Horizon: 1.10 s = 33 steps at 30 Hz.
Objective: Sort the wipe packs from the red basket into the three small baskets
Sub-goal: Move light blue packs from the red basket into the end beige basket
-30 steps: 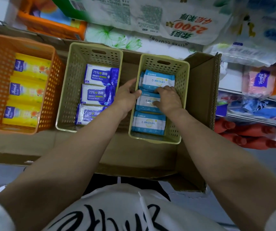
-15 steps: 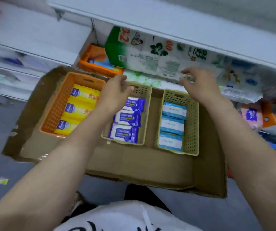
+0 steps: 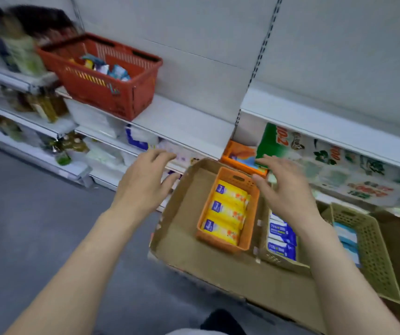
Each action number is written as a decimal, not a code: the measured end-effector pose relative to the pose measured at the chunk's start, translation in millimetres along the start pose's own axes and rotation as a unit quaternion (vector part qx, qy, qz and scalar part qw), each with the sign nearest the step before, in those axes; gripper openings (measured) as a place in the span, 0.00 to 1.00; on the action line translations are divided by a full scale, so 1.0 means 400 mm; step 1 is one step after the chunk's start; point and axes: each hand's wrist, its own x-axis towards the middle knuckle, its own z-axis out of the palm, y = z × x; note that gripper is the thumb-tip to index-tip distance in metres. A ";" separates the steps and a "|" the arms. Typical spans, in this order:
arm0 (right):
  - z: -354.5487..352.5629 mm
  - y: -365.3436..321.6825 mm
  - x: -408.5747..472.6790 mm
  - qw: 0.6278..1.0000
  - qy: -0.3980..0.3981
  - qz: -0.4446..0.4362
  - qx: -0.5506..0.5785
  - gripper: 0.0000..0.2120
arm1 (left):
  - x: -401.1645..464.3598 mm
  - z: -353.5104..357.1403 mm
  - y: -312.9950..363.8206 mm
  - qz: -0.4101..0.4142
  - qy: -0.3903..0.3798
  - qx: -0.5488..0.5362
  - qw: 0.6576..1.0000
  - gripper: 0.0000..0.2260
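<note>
Shelf w/ red basket (image 3: pixel 112 93), L hand (image 3: pixel 143 182) below, empty

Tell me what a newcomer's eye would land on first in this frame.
First the red basket up on the white shelf at upper left, with a few packs still inside. Next the two bare hands, left hand and right hand, open and empty in mid-frame. Below them the orange basket of yellow packs sits in a cardboard tray.

Three small baskets (image 3: pixel 252 209); one red basket (image 3: pixel 112 93); one cardboard tray (image 3: pixel 194 257). Three yellow packs (image 3: pixel 225 211), two dark-blue packs (image 3: pixel 281 240) visible, two hands (image 3: pixel 143 184).
</note>
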 end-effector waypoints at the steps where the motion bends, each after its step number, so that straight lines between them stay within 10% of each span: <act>1: 0.029 -0.047 0.016 1.000 -0.007 -0.011 0.010 0.17 | -0.007 -0.029 -0.046 -0.011 0.006 0.006 1.000 0.18; 33: 0.719 -0.670 1.290 0.996 -0.027 -0.016 0.089 0.19 | 0.960 -0.251 -1.140 -0.055 0.021 0.033 0.998 0.18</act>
